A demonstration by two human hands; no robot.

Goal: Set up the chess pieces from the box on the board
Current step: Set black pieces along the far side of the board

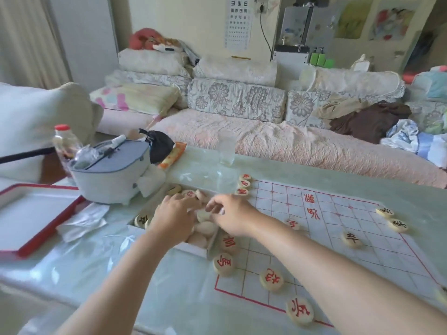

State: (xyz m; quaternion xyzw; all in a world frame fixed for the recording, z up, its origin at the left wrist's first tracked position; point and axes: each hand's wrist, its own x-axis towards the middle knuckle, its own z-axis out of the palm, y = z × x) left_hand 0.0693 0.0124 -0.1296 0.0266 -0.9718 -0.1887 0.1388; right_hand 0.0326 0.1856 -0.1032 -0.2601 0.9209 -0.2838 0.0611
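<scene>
Your chess pieces [205, 228] are small, thick, pale discs heaped in the shallow white box [196, 249]. The box sits on the counter [121, 274] just beside the left edge of the board [362, 238]. Judge the pieces light, rigid and smooth-faced, so they will likely slide over one another and over the glossy counter cover sooner than tip. Take each one by its rim, thumb against one or two fingers, rather than pressing on the flat face. The board looks like a thin printed sheet and may shift if you drag a disc across it, so set pieces down from above. Both hands are over the box. Your left hand [176, 211] shows only its back, with its fingers dipped out of sight among the discs, so I cannot tell whether they pinch anything. Your right hand [233, 212] has its fingers [214, 206] curled down over a pale disc, but blur hides whether they grip it. Several discs in the box show a blank face, so you cannot read them until turned. Your right forearm covers part of the board's near-left edge, and one piece [442, 294] at the right border is cut off.
</scene>
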